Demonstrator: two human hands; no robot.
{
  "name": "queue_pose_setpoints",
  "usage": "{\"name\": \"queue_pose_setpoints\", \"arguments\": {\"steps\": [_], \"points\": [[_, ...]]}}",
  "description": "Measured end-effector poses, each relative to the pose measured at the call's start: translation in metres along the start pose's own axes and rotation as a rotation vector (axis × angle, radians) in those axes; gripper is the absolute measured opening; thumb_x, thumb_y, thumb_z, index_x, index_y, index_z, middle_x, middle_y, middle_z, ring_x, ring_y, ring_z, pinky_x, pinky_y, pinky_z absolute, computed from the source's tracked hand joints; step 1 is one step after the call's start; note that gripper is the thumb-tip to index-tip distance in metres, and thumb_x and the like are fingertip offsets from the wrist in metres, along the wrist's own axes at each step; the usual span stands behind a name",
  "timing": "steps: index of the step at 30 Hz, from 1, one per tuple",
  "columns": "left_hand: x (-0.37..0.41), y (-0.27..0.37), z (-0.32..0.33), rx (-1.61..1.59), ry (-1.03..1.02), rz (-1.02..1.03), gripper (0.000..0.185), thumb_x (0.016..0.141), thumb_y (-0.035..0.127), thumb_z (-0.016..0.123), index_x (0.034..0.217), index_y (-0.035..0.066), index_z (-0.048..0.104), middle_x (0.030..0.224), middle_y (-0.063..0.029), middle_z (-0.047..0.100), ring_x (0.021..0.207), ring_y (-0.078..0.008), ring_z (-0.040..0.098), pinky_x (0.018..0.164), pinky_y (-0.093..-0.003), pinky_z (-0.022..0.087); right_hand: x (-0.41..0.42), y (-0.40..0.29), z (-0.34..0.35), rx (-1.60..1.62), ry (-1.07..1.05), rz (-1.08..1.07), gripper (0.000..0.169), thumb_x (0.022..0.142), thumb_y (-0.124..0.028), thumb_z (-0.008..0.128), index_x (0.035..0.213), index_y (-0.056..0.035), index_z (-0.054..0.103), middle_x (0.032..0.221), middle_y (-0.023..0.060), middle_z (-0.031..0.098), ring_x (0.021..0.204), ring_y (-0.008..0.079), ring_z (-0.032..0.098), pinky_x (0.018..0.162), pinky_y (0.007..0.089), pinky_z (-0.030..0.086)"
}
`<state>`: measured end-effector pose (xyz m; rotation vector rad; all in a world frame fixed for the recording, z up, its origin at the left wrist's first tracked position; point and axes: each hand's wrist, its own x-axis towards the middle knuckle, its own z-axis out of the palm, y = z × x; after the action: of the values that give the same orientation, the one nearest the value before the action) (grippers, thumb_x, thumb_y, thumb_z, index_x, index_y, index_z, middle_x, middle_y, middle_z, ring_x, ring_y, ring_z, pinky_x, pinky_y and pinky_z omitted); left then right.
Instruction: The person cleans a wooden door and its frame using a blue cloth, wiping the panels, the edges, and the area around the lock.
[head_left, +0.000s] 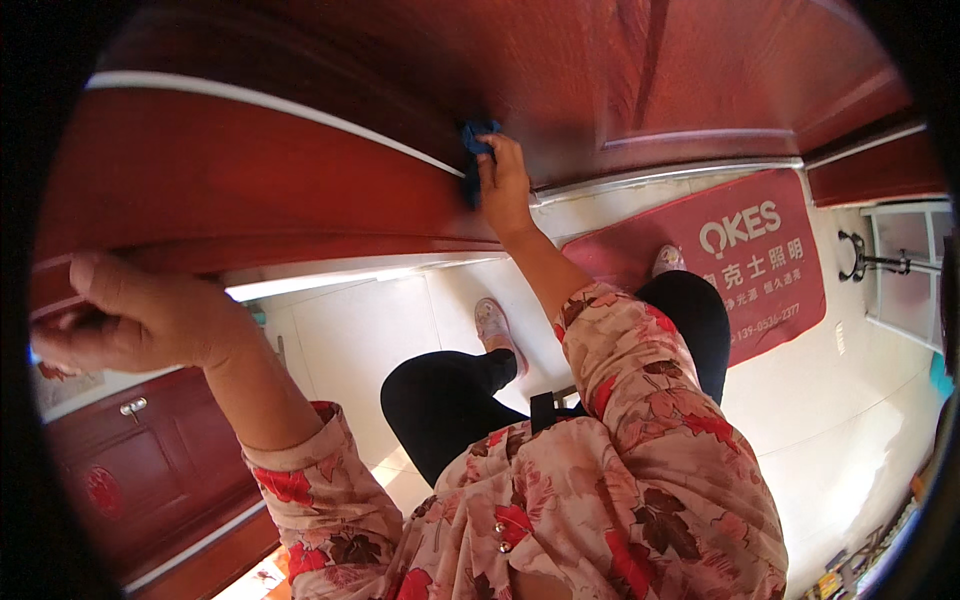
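Observation:
My right hand (506, 176) pinches a dark blue cloth (480, 136) between thumb and fingers. The cloth lies against the reddish-brown wooden door surface (555, 90), low down near the end of a pale strip (285, 112). Part of it hangs in shadow beside my wrist. At the far left my left hand (142, 322) is raised next to the edge of a red wooden panel (247, 180). Its thumb points up and its fingers curl away from me; whether they grip the edge cannot be made out.
A red floor mat (637, 232) bearing writing lies on pale floor tiles (810, 420), partly under one foot. A metal threshold strip (667, 176) runs along the door's base. Another red door with a handle (133, 406) stands at lower left. A white-framed glazed panel (904, 262) is at right.

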<state>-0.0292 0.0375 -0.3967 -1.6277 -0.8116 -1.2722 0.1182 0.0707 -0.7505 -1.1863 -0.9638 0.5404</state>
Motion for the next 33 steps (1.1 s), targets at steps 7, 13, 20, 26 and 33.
{"name": "queue_pose_setpoints", "arguments": {"steps": [7, 13, 20, 26, 33], "points": [[0.004, -0.005, -0.016, 0.064, -0.100, -0.055, 0.073, 0.100, 0.035, 0.060, 0.151, -0.005, 0.027, 0.130, -0.0199, 0.047, 0.104, -0.0240, 0.061, 0.079, -0.0300, 0.058, -0.012, -0.017, 0.019, 0.030, 0.122, -0.014, 0.031, 0.090, 0.008, 0.055, 0.120, -0.0022, 0.059, 0.119, 0.0225, 0.057, 0.115, 0.0401, 0.055, 0.101, 0.0407, 0.044], [0.006, 0.017, 0.005, -0.091, -0.011, -0.099, 0.047, 0.096, 0.026, 0.058, 0.131, -0.003, 0.047, 0.106, -0.0141, 0.058, 0.080, -0.0194, 0.062, 0.062, -0.0270, 0.055, -0.031, 0.009, 0.007, 0.019, 0.053, 0.084, 0.046, 0.087, 0.014, 0.050, 0.130, -0.0024, 0.055, 0.130, 0.0214, 0.053, 0.122, 0.0398, 0.052, 0.107, 0.0419, 0.041], [0.009, 0.002, -0.022, -0.114, -0.070, -0.249, 0.040, 0.092, 0.020, 0.058, 0.125, 0.000, 0.047, 0.098, -0.0114, 0.057, 0.079, -0.0201, 0.062, 0.065, -0.0354, 0.058, -0.059, 0.092, 0.002, -0.177, 0.021, 0.287, 0.036, 0.091, 0.003, 0.050, 0.127, -0.0034, 0.057, 0.131, 0.0214, 0.056, 0.120, 0.0419, 0.054, 0.104, 0.0446, 0.044], [0.011, 0.011, -0.020, -0.025, -0.083, -0.256, 0.062, 0.092, 0.021, 0.055, 0.145, 0.000, 0.031, 0.116, -0.0211, 0.057, 0.090, -0.0288, 0.066, 0.075, -0.0438, 0.059, -0.077, 0.137, 0.018, -0.256, 0.122, 0.455, 0.031, 0.095, 0.000, 0.047, 0.123, -0.0053, 0.058, 0.129, 0.0205, 0.057, 0.120, 0.0414, 0.054, 0.104, 0.0453, 0.044], [0.005, 0.026, -0.012, 0.128, -0.006, -0.285, 0.065, 0.092, 0.026, 0.054, 0.148, 0.001, 0.030, 0.130, -0.0246, 0.053, 0.104, -0.0330, 0.065, 0.085, -0.0490, 0.058, -0.087, 0.194, 0.023, -0.243, 0.049, 0.839, 0.044, 0.107, -0.028, 0.033, 0.135, -0.0009, 0.051, 0.138, 0.0216, 0.055, 0.127, 0.0379, 0.053, 0.106, 0.0442, 0.041]]}}
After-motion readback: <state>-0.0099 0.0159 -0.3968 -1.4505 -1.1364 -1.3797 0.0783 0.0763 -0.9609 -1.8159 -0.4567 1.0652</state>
